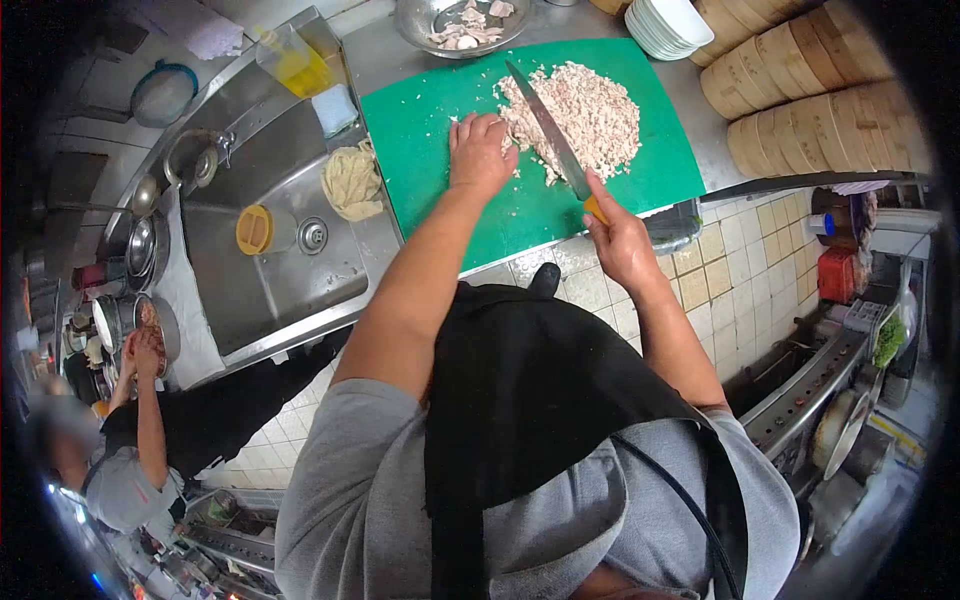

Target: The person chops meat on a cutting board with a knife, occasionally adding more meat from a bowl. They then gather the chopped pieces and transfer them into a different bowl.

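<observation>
Right hand: The person's right hand (622, 240) has its grip closed around the yellow handle of a long knife (548, 125).
Knife: The blade slants over the chopped pile, tip pointing up and to the left; whether it touches the pile is hard to tell.
Left hand: The left hand (484, 152) lies palm down on the board at the pile's left edge, its grip loose, thumb apart from the fingers; the underside is hidden.
Chopped pile: Finely chopped pale food (605, 110) is heaped on the right half of the board.
Green board: The cutting board (420, 160) lies on a steel surface (372, 48).
Beyond the board: A metal bowl (408, 27) holds larger pale pieces; white plates (668, 28) are stacked near the far right corner.
Right side: Bamboo steamers (830, 125) stand in stacks.
Left side: A crumpled cloth (351, 182) lies between the board and a steel sink (230, 300).
Far left: A co-worker (130, 490) has both hands at a round pan.
</observation>
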A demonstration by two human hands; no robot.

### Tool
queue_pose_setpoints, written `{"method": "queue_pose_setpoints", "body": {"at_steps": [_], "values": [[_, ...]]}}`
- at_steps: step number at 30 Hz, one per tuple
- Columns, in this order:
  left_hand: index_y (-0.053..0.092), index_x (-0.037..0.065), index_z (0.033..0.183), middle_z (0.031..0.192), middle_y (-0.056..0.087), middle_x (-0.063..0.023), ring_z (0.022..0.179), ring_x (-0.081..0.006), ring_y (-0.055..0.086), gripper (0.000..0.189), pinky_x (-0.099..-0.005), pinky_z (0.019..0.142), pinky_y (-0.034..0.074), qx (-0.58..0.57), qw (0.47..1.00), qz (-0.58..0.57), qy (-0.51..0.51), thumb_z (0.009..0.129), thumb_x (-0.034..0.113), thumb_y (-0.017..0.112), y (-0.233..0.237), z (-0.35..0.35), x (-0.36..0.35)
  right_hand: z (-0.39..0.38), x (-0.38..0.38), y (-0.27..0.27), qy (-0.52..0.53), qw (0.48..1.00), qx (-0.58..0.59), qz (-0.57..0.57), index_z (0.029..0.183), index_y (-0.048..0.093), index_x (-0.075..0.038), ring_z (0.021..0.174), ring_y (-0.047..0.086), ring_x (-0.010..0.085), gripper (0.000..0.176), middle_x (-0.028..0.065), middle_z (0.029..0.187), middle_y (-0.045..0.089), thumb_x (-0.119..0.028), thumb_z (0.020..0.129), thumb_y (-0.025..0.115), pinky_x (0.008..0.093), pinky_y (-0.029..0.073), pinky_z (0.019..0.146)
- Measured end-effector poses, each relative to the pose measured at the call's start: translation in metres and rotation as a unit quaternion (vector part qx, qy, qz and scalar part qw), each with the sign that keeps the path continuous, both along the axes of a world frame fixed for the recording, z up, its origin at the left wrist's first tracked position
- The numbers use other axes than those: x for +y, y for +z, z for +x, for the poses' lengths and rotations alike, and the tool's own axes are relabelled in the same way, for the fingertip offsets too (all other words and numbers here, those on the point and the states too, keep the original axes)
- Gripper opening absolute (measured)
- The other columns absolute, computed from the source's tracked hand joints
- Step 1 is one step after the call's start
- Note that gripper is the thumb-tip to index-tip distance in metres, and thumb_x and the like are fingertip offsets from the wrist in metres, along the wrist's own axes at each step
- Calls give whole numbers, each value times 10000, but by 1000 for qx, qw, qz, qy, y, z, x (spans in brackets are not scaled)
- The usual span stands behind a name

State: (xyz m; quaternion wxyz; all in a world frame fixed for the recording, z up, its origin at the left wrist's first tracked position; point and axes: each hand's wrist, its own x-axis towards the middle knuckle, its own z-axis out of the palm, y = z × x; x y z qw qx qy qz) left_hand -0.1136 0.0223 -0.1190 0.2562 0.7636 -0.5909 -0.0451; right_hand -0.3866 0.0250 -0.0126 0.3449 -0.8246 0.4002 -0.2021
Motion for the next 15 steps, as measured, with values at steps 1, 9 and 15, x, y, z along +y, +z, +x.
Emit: {"method": "queue_pose_setpoints", "body": {"at_steps": [1,9,15], "values": [[671,136,1284,1516,497,-103,1464,-389,360,502,-617,1199,259,11,998,-27,-58,840,348,774,-1,9,1,0,-1,-1,-2,1000,-1,-1,1558,451,-211,1090,662,452,639,270,1220,678,-71,967,651,462,540,922],[584,75,1401,1481,487,-153,1420,-381,368,827,-556,1181,272,4,997,-44,59,745,518,824,49,-1,30,14,-5,0,40,997,23,-60,1577,414,-258,997,674,438,671,232,1130,695,-80,969,635,498,542,858],[571,24,1410,1485,493,-159,1380,-374,392,900,-536,1125,308,-11,976,76,202,754,602,783,50,-27,3,20,-12,5,51,996,14,-78,1573,421,-243,996,672,440,661,232,1121,693,-84,969,637,502,539,856]]}}
